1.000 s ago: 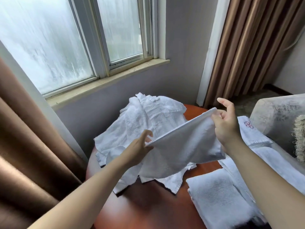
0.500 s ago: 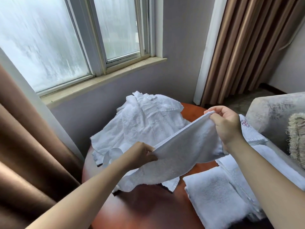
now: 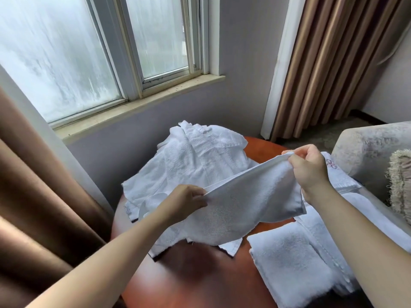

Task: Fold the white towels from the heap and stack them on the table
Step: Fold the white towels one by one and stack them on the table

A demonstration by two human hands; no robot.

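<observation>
Presently a white towel [image 3: 244,203] hangs in the air between two hands, over the near side of the heap.

Left hand [image 3: 186,201]: fingers curled, pinching the towel's top edge at its left end.

Right hand [image 3: 309,167]: higher and farther back, thumb and fingers pinching the same edge at its right corner.

Top edge runs taut on a slope, low at left, high at right. Cloth looks doubled over. Its body sags below the edge and the lower hem hangs in front of the heap; contact there cannot be told.

Heap [image 3: 195,161] of crumpled white towels sits on the far half of the round reddish-brown surface [image 3: 200,274], below the window sill [image 3: 138,105]. One corner of it pokes out under the held towel.

Folded towel [image 3: 289,263] lies flat on the surface at near right, beside the right forearm. More white cloth lies just right of it. A white piece with red embroidery [image 3: 333,172] shows behind the right hand.

Grey armchair [image 3: 367,147] stands at right, with a fringed cushion [image 3: 400,181] on it. Brown curtain at left [image 3: 33,196]; striped curtain at back right [image 3: 329,63].
</observation>
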